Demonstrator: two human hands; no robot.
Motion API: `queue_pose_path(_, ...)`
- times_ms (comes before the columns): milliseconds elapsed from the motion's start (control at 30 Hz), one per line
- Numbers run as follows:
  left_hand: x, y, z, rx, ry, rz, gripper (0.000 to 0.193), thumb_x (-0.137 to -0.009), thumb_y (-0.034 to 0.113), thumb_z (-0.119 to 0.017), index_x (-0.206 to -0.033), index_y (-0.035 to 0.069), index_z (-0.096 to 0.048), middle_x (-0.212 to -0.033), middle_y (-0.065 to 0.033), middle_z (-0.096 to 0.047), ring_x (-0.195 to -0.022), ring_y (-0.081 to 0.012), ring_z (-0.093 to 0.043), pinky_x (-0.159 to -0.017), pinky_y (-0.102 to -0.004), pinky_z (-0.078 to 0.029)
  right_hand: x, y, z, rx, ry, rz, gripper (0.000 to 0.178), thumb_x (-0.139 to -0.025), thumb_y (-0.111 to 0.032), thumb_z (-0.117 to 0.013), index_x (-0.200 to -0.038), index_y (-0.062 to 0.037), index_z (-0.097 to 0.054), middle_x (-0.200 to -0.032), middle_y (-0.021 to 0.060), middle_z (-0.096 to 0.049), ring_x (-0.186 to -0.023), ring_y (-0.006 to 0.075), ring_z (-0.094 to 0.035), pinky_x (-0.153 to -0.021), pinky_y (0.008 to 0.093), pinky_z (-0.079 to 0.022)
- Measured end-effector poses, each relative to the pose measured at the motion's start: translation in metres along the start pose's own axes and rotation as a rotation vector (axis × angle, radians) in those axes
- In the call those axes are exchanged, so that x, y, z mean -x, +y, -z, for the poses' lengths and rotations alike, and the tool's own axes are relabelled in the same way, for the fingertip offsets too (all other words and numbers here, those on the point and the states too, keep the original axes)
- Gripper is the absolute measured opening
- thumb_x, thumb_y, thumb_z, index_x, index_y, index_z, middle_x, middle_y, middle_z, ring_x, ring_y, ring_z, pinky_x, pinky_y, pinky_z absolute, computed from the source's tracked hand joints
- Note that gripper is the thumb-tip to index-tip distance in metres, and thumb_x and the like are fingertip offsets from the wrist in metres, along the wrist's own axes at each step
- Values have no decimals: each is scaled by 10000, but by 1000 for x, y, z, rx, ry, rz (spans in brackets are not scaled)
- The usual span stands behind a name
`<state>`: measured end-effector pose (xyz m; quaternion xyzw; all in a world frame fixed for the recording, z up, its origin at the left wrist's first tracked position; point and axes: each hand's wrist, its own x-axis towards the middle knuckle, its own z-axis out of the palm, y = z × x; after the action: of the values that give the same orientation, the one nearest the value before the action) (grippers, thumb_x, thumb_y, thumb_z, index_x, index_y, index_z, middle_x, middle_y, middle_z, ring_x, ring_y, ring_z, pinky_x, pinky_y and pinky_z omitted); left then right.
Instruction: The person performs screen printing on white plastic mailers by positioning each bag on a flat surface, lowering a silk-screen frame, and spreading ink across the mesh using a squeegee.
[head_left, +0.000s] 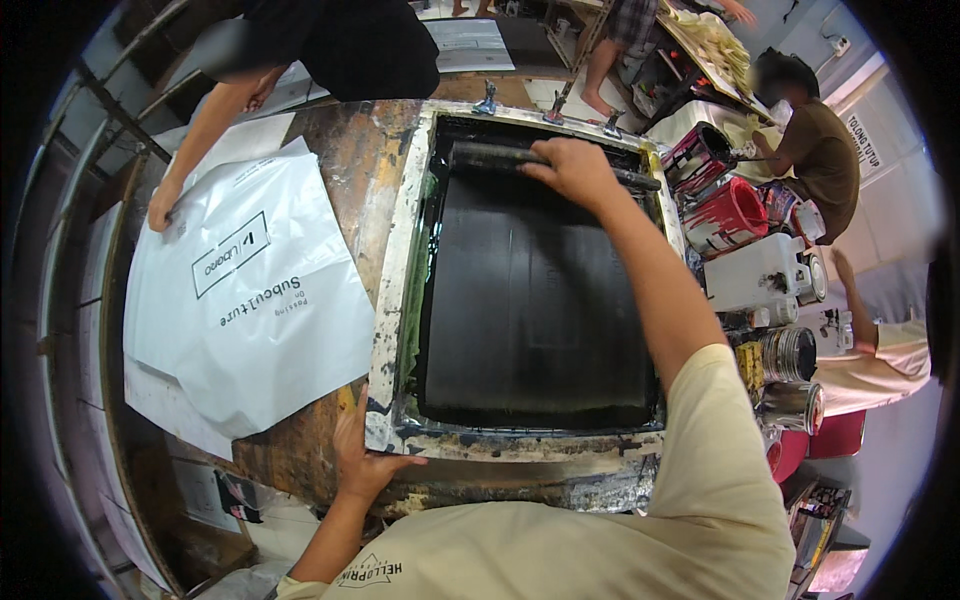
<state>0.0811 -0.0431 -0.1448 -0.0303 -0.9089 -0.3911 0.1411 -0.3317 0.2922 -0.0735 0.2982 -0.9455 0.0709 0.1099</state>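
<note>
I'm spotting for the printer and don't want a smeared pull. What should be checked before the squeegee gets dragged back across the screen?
1. Right hand on the squeegee: ok, it grips the bar at the far end of the screen frame.
2. Left hand steadying the frame: ok, it presses the near left corner.
3. Ink across the mesh: ok, the mesh looks evenly black.
4. Hinge clamps tight at the far edge: cannot tell.
5. Printed white bags clear of the frame: ok, they lie to its left, under a co-worker's hand.
6. Bag lined up under the screen: cannot tell, hidden by the mesh.
</note>
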Motion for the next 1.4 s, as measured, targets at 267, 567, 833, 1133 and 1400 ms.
queue_pose_path(267, 0, 7, 3, 28, 34, -10, 1250, -534, 579, -986, -1532, -21, -532, -1155, -178, -734, -1006, -396, -662, -912, -478, -503, 92, -76, 4, -31, 62, -65, 339, -944, -467, -739, -1045, -143, -720, -1008, 94, -705, -1007, 346, -698, -785, 508, -571)
queue_pose_path(567, 5, -5, -9, 283, 31, 77, 1042, -646, 287, -1031, -1504, -45, -542, -1187, -166, -726, -1054, -312, -691, -968, -423, -522, 264, -234, 90, -103, -146, -186, 366, -938, -416, -746, -1032, -90, -608, -974, 118, -636, -929, 314, -673, -729, 465, -580)
queue_pose_path(833, -25, 32, 6, 677, 276, 113, 875, -866, 283, -931, -1542, -46, -484, -1389, -112, -623, -1226, -215, -606, -1060, -349, -482, 265, -256, 155, 119, 264, -65, 349, -923, -398, -727, -1046, -84, -636, -964, 107, -594, -981, 303, -605, -973, 563, -446)
queue_pose_path(1133, -19, 73, -10, -376, -116, -50, 1034, -981, 626, -664, -1713, 61, -201, -1709, -329, -219, -1621, -448, -125, -1266, -662, -24, 185, -217, 236, 116, 576, -40, 351, -875, -432, -747, -879, -97, -644, -822, 81, -595, -848, 291, -597, -906, 502, -392)
queue_pose_path(1400, 6, 77, -41, -488, -463, 147, 1257, -890, 917, -459, -1694, -14, -204, -1784, -249, -91, -1645, -472, 43, -1185, -771, 163, 139, -198, 270, 130, 622, -41, 365, -916, -407, -703, -869, -45, -685, -832, 127, -689, -860, 314, -673, -871, 487, -413)
